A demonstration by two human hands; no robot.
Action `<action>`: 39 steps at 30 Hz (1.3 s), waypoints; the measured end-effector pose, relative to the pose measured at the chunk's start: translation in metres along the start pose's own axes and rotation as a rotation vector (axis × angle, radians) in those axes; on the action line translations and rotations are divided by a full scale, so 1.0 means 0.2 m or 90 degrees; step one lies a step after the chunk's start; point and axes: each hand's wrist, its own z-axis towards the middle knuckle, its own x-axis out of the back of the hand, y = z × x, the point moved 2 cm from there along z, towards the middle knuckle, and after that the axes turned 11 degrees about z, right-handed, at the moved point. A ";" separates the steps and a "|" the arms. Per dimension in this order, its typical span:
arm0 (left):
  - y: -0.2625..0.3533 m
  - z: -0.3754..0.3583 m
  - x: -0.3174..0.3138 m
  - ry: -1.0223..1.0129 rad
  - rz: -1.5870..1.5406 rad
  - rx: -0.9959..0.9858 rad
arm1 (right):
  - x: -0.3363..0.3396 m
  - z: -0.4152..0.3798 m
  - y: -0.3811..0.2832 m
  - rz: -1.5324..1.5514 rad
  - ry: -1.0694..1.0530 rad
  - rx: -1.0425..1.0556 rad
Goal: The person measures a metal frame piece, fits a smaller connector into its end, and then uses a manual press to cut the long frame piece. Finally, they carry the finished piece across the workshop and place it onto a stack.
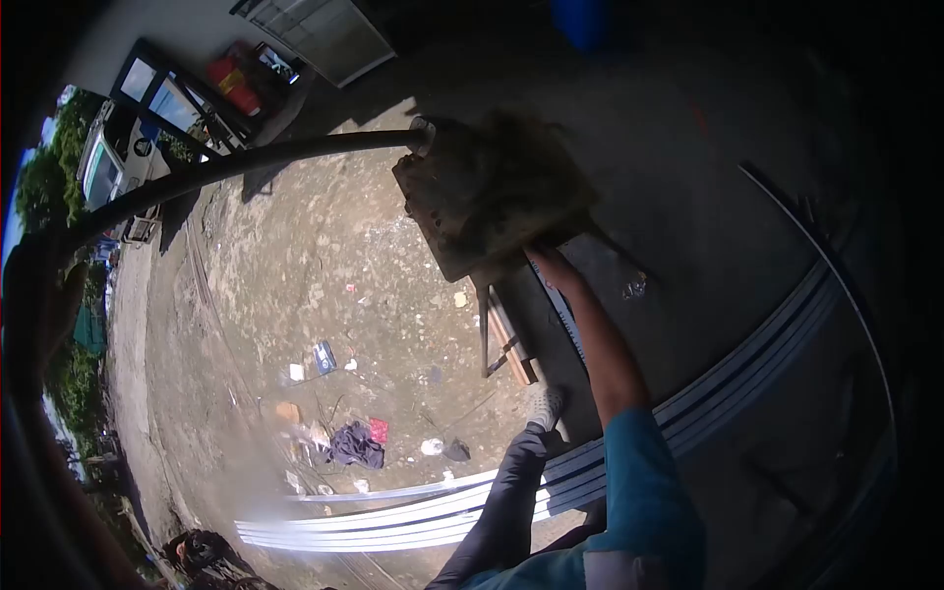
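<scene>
At the far left, my left hand (64, 295) is a dark shape closed around the near end of a long dark bar (265, 155). The bar's other end meets a short fitting at the corner of a small metal work stand (501, 202) with a dirty square top and thin legs. My right hand (556, 267) reaches down to the stand's near edge, its fingers lost in the shadow there. Right beside that hand, a long pale strip with dark lettering (560, 313) slants down toward my foot.
Long silver metal profiles (393, 526) lie across the floor near my feet. A reddish bar (511, 344) rests by a stand leg. Litter and a dark cloth (356, 445) are scattered on the ground. Framed panels (172, 93) lean at the back left; a white vehicle (106, 167) stands outside.
</scene>
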 end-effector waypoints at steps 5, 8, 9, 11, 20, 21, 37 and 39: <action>-0.05 0.08 0.10 -0.083 0.017 0.001 | 0.04 0.00 0.03 0.011 -0.083 -0.071; -0.09 0.13 0.18 -0.105 0.030 -0.006 | 0.02 0.04 0.17 -0.006 -0.017 -0.057; -0.11 0.15 0.20 -0.119 0.031 -0.002 | 0.03 0.06 0.16 -0.015 -0.030 -0.070; -0.17 0.18 0.23 -0.126 0.035 -0.026 | 0.04 0.01 0.11 -0.037 -0.058 -0.109; -0.20 0.30 0.24 -0.305 0.047 -0.158 | 0.01 0.02 0.10 -0.083 -0.030 -0.067; -0.24 0.29 0.21 -0.302 0.068 -0.210 | 0.01 0.03 0.06 -0.085 -0.026 -0.069; -0.16 0.32 0.23 -0.416 -0.135 -0.180 | 0.01 -0.01 -0.05 -0.097 -0.043 -0.132; -0.12 0.33 0.19 -0.407 -0.134 -0.152 | 0.01 -0.02 -0.03 -0.219 -0.071 0.001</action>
